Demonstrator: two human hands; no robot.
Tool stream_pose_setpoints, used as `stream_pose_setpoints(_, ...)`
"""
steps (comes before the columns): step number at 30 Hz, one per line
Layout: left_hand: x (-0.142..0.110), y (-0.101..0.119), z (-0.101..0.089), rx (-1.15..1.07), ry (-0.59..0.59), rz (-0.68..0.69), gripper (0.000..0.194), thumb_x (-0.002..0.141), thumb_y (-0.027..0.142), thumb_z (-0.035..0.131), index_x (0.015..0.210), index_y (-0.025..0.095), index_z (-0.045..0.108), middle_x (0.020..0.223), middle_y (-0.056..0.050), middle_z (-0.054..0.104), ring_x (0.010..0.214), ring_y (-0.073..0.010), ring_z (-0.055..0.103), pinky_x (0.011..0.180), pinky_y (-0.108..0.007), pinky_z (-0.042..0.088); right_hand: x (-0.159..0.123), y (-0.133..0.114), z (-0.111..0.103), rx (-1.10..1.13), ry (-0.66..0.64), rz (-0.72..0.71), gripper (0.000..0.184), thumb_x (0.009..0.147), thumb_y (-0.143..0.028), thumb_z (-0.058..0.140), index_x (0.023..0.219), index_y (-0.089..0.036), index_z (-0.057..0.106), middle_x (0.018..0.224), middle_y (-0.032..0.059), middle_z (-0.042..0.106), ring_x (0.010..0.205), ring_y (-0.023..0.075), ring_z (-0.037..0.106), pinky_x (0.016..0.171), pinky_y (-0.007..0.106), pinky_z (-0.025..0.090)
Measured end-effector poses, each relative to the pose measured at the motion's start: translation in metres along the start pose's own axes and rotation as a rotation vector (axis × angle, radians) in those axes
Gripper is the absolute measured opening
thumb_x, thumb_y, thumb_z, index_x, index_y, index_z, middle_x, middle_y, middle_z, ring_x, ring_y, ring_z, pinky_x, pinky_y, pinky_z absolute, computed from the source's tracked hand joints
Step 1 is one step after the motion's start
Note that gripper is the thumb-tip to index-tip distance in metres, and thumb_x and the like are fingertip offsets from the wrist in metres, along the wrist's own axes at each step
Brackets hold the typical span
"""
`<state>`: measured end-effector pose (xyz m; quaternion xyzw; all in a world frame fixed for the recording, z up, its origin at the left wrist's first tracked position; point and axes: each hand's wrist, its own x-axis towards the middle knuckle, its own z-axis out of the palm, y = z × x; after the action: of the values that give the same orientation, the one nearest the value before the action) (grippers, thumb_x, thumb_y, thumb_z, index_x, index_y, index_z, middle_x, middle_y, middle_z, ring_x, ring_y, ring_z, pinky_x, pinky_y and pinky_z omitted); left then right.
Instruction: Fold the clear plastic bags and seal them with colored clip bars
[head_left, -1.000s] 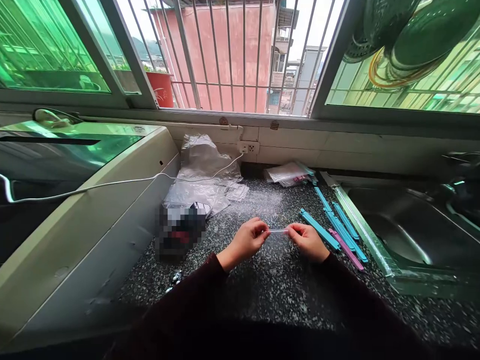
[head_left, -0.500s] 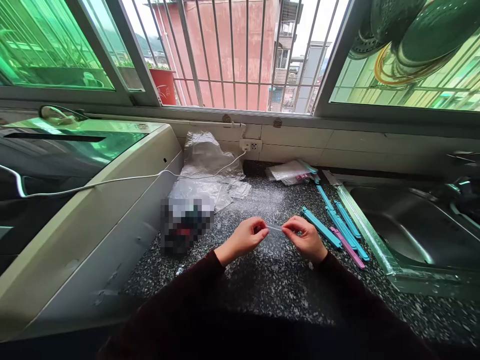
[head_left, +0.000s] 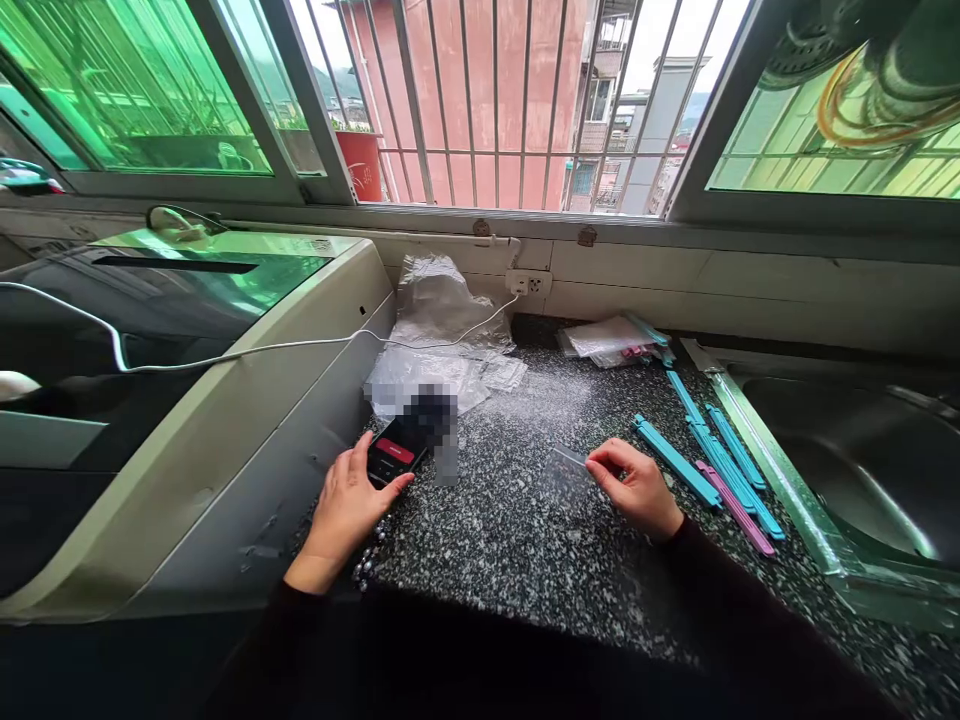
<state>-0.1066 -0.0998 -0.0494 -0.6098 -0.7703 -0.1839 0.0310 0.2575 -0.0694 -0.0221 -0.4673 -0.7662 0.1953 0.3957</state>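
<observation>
My left hand (head_left: pixel 346 505) is at the left, its fingers and thumb on opposite edges of a dark smartphone (head_left: pixel 391 455). The phone has a lit screen with a red band, and its far part is blurred out. In a pinch, my right hand (head_left: pixel 634 485) holds one top corner of a small clear zip bag (head_left: pixel 566 475) over the speckled counter. The bag hangs flat and see-through, so its lower edge is hard to make out. Right of that hand lie several turquoise strips (head_left: pixel 677 460) and a pink strip (head_left: pixel 735 508).
Clear plastic bags (head_left: pixel 442 365) lie against the wall, near a white cable (head_left: pixel 311 345) and a socket (head_left: pixel 529 284). Another bag pile (head_left: pixel 611 340) sits at the back. A metal sink (head_left: pixel 862 470) is on the right, a beige appliance (head_left: pixel 300 360) on the left. Beads (head_left: pixel 367 565) lie near my left wrist.
My left hand has let go of the zip bag and moved left to the phone. The right hand still pinches the bag. The view has turned slightly left.
</observation>
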Motion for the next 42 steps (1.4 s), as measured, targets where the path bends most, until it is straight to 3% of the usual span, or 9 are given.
stream_pose_setpoints(6,0.009,0.020,0.001,0.133,0.021,0.037,0.082,0.075,0.056,0.050,0.135,0.004,0.029,0.099,-0.019,0.059,0.093,-0.0318,0.057,0.083,-0.040,0.042,-0.001,-0.001,0.000,0.013,0.008,0.012,0.019,0.082,-0.030,0.051,0.068,-0.019,0.058,0.065,0.0039,0.056,0.061,0.0150,0.051,0.056,0.028,0.042)
stream_pose_setpoints(12,0.034,0.037,-0.016,0.207,-0.109,-0.001,0.082,0.075,0.057,0.049,0.136,0.005,0.030,0.100,-0.023,0.060,0.092,-0.0364,0.058,0.077,-0.043,0.044,-0.001,-0.003,-0.001,0.050,0.029,0.053,0.020,0.081,-0.030,0.052,0.066,-0.018,0.057,0.064,0.0028,0.054,0.060,0.0143,0.051,0.056,0.027,0.040)
stream_pose_setpoints(16,0.029,0.077,-0.034,-0.078,-0.061,0.270,0.068,0.072,0.050,0.058,0.125,0.009,0.046,0.123,-0.022,0.049,0.110,-0.0343,0.048,0.090,-0.044,0.039,0.002,-0.012,-0.003,0.123,0.018,0.114,0.021,0.079,-0.033,0.054,0.064,-0.018,0.056,0.062,0.0015,0.053,0.058,0.0131,0.049,0.053,0.026,0.039)
stream_pose_setpoints(19,0.022,0.122,-0.031,-0.574,-0.389,0.556,0.050,0.076,0.046,0.056,0.116,0.016,0.054,0.112,-0.012,0.058,0.101,-0.0230,0.053,0.086,-0.034,0.042,0.005,-0.020,-0.002,0.163,0.020,0.153,0.023,0.079,-0.035,0.054,0.064,-0.018,0.054,0.061,0.0005,0.051,0.056,0.0121,0.046,0.052,0.025,0.038)
stream_pose_setpoints(24,0.023,0.166,0.001,-0.926,-0.869,0.446,0.033,0.069,0.044,0.062,0.079,0.013,0.062,0.063,0.001,0.054,0.058,-0.0116,0.047,0.056,-0.024,0.037,0.008,-0.023,0.000,0.175,0.072,0.167,0.024,0.080,-0.037,0.053,0.066,-0.018,0.054,0.061,0.0002,0.051,0.057,0.0119,0.046,0.054,0.025,0.039)
stream_pose_setpoints(26,0.023,0.167,0.012,-1.016,-0.944,0.443,0.031,0.071,0.043,0.059,0.065,0.013,0.058,0.056,0.002,0.050,0.054,-0.0094,0.043,0.054,-0.022,0.033,0.008,-0.022,0.000,0.172,0.097,0.172,0.024,0.080,-0.037,0.052,0.065,-0.018,0.053,0.061,0.0002,0.050,0.057,0.0117,0.045,0.054,0.025,0.038)
stream_pose_setpoints(35,0.015,0.159,0.022,-0.965,-0.990,0.478,0.031,0.072,0.042,0.059,0.061,0.013,0.057,0.055,0.003,0.051,0.054,-0.0089,0.041,0.051,-0.021,0.031,0.008,-0.021,0.002,0.153,0.094,0.215,0.027,0.079,-0.040,0.051,0.064,-0.019,0.052,0.060,-0.0001,0.049,0.056,0.0118,0.044,0.053,0.025,0.037)
stream_pose_setpoints(40,0.022,0.171,0.018,-1.086,-0.882,0.402,0.034,0.067,0.043,0.064,0.081,0.012,0.063,0.054,0.005,0.044,0.052,-0.0081,0.037,0.049,-0.021,0.028,0.008,-0.019,0.004,0.176,0.054,0.207,0.026,0.079,-0.038,0.052,0.063,-0.018,0.052,0.059,-0.0005,0.048,0.055,0.0111,0.042,0.052,0.024,0.036)
stream_pose_setpoints(42,0.025,0.177,0.016,-1.167,-0.833,0.388,0.033,0.066,0.044,0.065,0.076,0.012,0.063,0.055,0.005,0.045,0.053,-0.0080,0.038,0.050,-0.021,0.029,0.007,-0.018,0.005,0.189,0.049,0.203,0.027,0.079,-0.039,0.053,0.062,-0.018,0.053,0.060,-0.0003,0.049,0.055,0.0112,0.043,0.052,0.024,0.037)
